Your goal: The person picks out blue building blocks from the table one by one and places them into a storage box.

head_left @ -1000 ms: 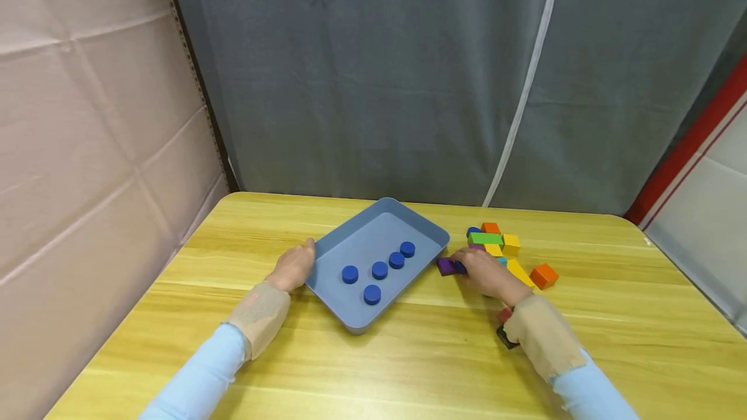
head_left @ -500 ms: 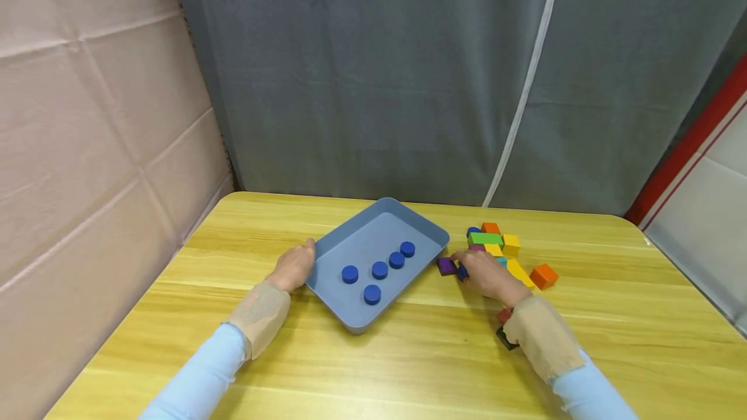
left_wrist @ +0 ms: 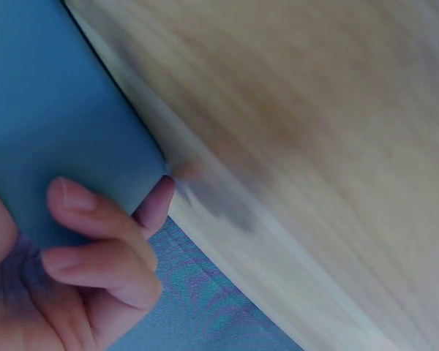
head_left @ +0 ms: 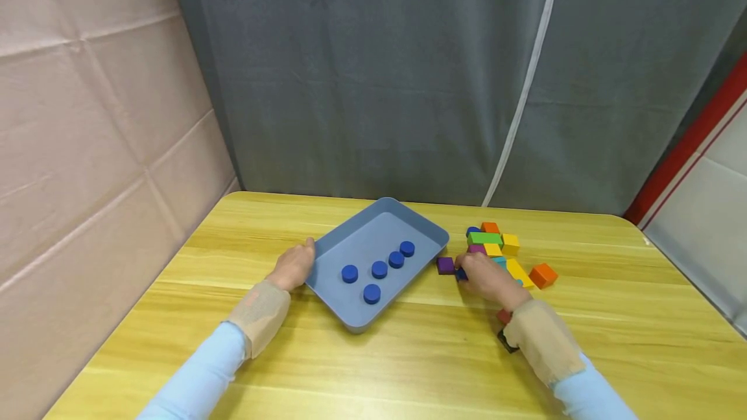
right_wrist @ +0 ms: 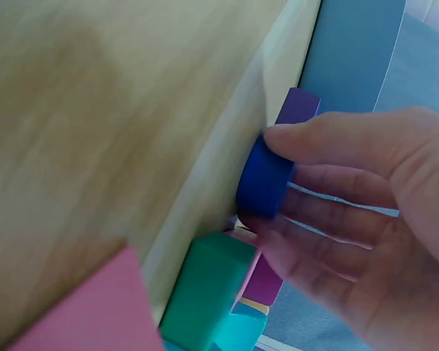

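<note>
My left hand (head_left: 294,266) grips the left rim of a grey-blue tray (head_left: 357,325), its fingers curled at the tray wall in the left wrist view. Several blue round blocks (head_left: 371,293) lie spread on the tray's floor. To the right of the tray, my right hand (head_left: 483,274) pinches another blue round block (right_wrist: 265,179) between thumb and fingers, low at the table. This block is tipped on its edge in the right wrist view. A purple block (head_left: 445,266) lies just left of my fingertips, between them and the tray.
Beyond and beside my right hand lies a cluster of blocks: green (head_left: 486,238), yellow (head_left: 510,244), orange (head_left: 489,227) and another blue round one (head_left: 473,231). An orange cube (head_left: 543,275) sits farther right. A black block (head_left: 507,341) is partly under my right wrist.
My right fingertips have drawn slightly right, away from the purple block, and the blue round block has shifted in their grasp. My left hand and the tray have stayed in place.
</note>
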Demonstrator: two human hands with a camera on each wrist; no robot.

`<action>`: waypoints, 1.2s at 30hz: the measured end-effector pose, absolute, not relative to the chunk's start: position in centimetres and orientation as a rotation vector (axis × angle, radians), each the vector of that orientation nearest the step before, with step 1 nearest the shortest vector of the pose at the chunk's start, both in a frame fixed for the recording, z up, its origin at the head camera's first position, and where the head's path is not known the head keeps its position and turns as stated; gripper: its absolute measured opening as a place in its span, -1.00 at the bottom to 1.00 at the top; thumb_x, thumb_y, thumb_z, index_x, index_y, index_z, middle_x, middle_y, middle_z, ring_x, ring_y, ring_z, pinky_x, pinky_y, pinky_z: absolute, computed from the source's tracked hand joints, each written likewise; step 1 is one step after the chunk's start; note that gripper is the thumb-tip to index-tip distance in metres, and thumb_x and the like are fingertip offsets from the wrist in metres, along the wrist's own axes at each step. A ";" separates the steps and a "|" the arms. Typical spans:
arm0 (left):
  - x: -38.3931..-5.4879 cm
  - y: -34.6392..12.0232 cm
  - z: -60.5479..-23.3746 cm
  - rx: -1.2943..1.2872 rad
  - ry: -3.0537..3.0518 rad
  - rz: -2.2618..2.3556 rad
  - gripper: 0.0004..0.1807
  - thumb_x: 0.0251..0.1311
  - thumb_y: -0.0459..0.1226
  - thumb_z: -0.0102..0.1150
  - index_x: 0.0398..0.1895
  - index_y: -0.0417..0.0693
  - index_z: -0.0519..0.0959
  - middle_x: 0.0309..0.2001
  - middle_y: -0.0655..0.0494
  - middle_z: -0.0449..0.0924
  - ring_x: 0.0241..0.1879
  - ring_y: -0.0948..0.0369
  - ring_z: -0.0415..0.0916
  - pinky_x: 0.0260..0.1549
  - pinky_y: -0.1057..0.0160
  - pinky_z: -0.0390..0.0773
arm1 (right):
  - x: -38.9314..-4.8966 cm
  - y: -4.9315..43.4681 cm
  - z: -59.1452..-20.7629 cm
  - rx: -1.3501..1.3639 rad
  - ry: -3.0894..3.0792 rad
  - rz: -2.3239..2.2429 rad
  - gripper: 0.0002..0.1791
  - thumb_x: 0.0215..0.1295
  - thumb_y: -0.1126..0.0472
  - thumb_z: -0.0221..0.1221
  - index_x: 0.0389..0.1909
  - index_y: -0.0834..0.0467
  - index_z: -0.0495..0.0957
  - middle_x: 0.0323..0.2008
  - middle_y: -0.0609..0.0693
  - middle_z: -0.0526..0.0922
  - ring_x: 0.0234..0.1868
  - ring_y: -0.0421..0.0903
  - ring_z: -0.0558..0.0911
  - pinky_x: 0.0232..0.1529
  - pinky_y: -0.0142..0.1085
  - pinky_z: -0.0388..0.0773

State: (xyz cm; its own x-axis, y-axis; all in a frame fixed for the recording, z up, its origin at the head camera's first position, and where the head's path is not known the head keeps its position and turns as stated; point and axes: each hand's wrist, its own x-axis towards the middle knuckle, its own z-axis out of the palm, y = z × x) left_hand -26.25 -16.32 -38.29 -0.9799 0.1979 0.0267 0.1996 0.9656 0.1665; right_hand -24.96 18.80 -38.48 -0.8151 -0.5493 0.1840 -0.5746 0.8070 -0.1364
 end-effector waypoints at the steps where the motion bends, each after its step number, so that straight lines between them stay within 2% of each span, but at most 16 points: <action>1: -26.3 -16.3 -38.3 -0.313 -3.108 -0.262 -0.72 0.13 -0.54 -0.21 -0.06 -0.46 0.26 -0.32 -0.35 0.50 -0.38 -0.05 0.49 -0.45 0.05 0.53 | -24.9 18.8 -38.5 0.902 -2.859 0.280 -0.79 -0.16 0.43 0.27 -0.41 0.38 0.53 -0.46 0.15 0.59 -0.47 -0.07 0.54 -0.38 -0.22 0.56; 11: -26.3 -16.3 -38.2 -0.305 -3.118 -0.275 -0.74 0.15 -0.53 -0.23 -0.08 -0.45 0.27 -0.32 -0.35 0.49 -0.40 -0.05 0.48 -0.45 0.05 0.52 | -25.0 18.5 -38.3 0.906 -2.973 0.296 -0.80 -0.13 0.37 0.28 -0.42 0.33 0.54 -0.47 0.12 0.49 -0.45 -0.07 0.47 -0.37 -0.24 0.53; 19: -26.4 -16.3 -38.3 -0.275 -3.141 -0.276 -0.69 0.15 -0.54 -0.22 -0.01 -0.46 0.25 -0.27 -0.36 0.49 -0.35 -0.07 0.49 -0.40 0.05 0.54 | -24.6 18.1 -38.0 0.856 -3.082 0.357 -0.83 -0.13 0.37 0.24 -0.43 0.27 0.53 -0.46 0.06 0.38 -0.42 -0.07 0.38 -0.35 -0.22 0.47; 36: -26.1 -16.3 -38.1 -0.303 -3.125 -0.273 -0.65 0.15 -0.54 -0.22 0.03 -0.50 0.23 -0.27 -0.39 0.49 -0.36 -0.06 0.49 -0.38 0.05 0.54 | -24.4 17.9 -37.7 0.773 -3.207 0.315 -0.76 -0.12 0.39 0.27 -0.34 0.25 0.52 -0.42 0.11 0.43 -0.41 -0.04 0.43 -0.30 -0.17 0.52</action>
State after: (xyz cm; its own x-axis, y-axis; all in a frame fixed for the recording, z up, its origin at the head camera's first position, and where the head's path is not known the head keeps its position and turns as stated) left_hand -26.09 -16.31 -38.14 -0.9815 0.1912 0.0071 0.1895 0.9665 0.1730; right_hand -24.39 17.95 -37.72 -0.8772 -0.4643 -0.1217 -0.4318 0.8741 -0.2226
